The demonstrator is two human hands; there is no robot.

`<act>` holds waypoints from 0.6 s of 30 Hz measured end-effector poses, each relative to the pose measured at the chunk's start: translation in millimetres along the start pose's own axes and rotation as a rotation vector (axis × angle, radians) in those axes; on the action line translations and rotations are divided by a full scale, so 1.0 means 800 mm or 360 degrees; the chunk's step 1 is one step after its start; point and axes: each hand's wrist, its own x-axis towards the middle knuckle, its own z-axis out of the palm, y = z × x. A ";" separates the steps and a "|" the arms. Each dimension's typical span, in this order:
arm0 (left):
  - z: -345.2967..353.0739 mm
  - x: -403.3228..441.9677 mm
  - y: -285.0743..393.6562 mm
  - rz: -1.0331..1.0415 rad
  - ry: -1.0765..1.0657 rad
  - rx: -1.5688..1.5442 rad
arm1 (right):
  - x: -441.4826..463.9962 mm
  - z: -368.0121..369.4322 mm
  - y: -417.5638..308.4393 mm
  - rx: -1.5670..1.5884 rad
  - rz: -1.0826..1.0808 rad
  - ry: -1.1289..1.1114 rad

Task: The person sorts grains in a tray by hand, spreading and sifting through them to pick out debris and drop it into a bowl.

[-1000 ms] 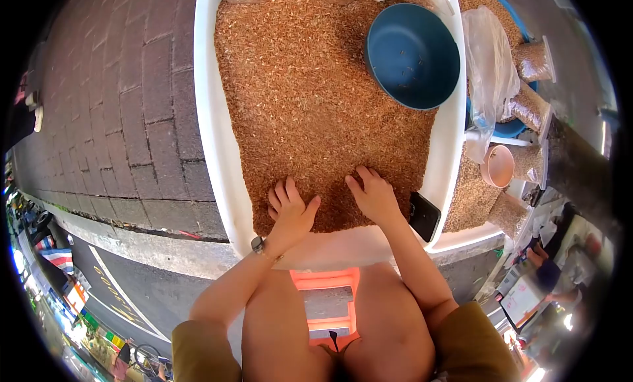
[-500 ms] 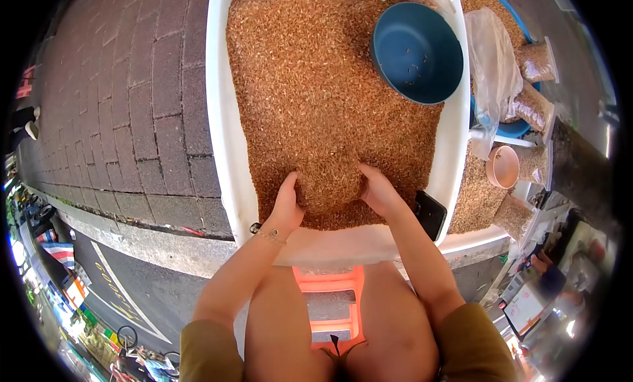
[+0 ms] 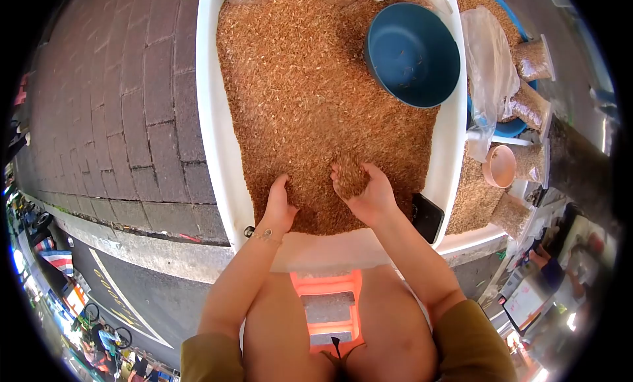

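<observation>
Reddish-brown dried bits (image 3: 297,85) fill a large white tub (image 3: 211,118) in front of me. My right hand (image 3: 366,194) is palm up near the tub's front, its fingers curled around a small heap of the bits. To its left, my left hand (image 3: 280,207) is partly sunk in the bits; the thumb shows, while the other fingers are hidden. A dark blue bowl (image 3: 412,56) with a few bits inside rests on the heap at the back right. Beside my right forearm, a black phone (image 3: 427,217) leans at the tub's front right corner.
Right of the tub are a pink cup (image 3: 499,166), a clear plastic bag (image 3: 488,72), filled bags (image 3: 531,108) and a blue-rimmed basin (image 3: 504,3). An orange stool (image 3: 326,283) shows between my legs. Brick paving (image 3: 112,105) lies left; a person's arm (image 3: 541,257) shows far right.
Both hands went from lying palm down on the bits to scooping them up together. Now the hands are farther apart, with a small heap in my right hand.
</observation>
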 end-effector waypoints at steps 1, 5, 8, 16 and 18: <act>0.001 0.001 0.001 0.0002 0.0008 0.0017 | 0.003 0.010 -0.001 0.0111 -0.0013 -0.0123; 0.003 -0.001 0.004 -0.0026 0.0126 0.0183 | -0.011 0.114 -0.051 0.0357 -0.0394 -0.0567; 0.000 0.004 0.001 -0.0017 0.0069 0.0094 | -0.014 0.119 -0.056 0.0109 -0.0519 -0.0417; 0.021 -0.017 0.002 -0.0027 0.0054 -0.0135 | -0.009 -0.030 -0.006 -0.0240 -0.0337 0.0320; 0.031 -0.023 0.002 -0.0042 -0.0054 -0.0280 | 0.003 -0.056 -0.002 -0.0154 -0.0295 0.0448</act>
